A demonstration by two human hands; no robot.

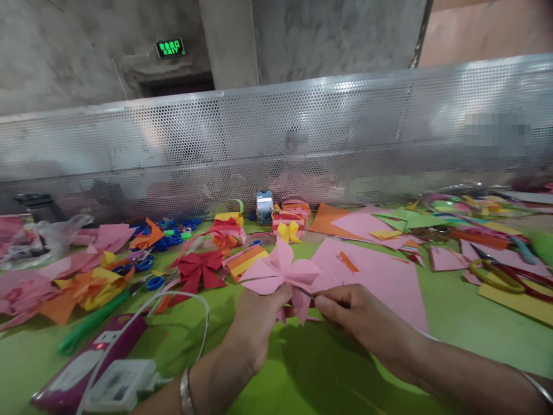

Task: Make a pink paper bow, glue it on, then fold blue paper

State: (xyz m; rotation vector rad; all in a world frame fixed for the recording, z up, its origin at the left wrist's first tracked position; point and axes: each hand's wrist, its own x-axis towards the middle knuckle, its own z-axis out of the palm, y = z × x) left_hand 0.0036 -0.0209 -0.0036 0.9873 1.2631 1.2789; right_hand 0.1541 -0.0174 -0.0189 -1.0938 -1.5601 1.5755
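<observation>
A pink paper flower [283, 266] with several broad petals is held above the green tabletop. My left hand [261, 311] is closed on it, thumb across the petals at its lower edge. My right hand [352, 305] pinches a thin dark stick-like tool [303, 292], whose far end reaches the flower's petals; its exact kind is hard to make out. Behind my right hand lies a large pink paper sheet [380, 279] with a small orange strip [348, 261] on it. Left of the flower sit striped orange and yellow paper [247, 262] and a red paper bow [201, 270].
A purple power strip [93, 360] with a white charger [125, 383] and cable lies at the left front. Scissors [496, 276] rest at the right. A phone [264, 207] stands before the perforated metal panel [337, 127]. Paper scraps [86, 288] cover the left side.
</observation>
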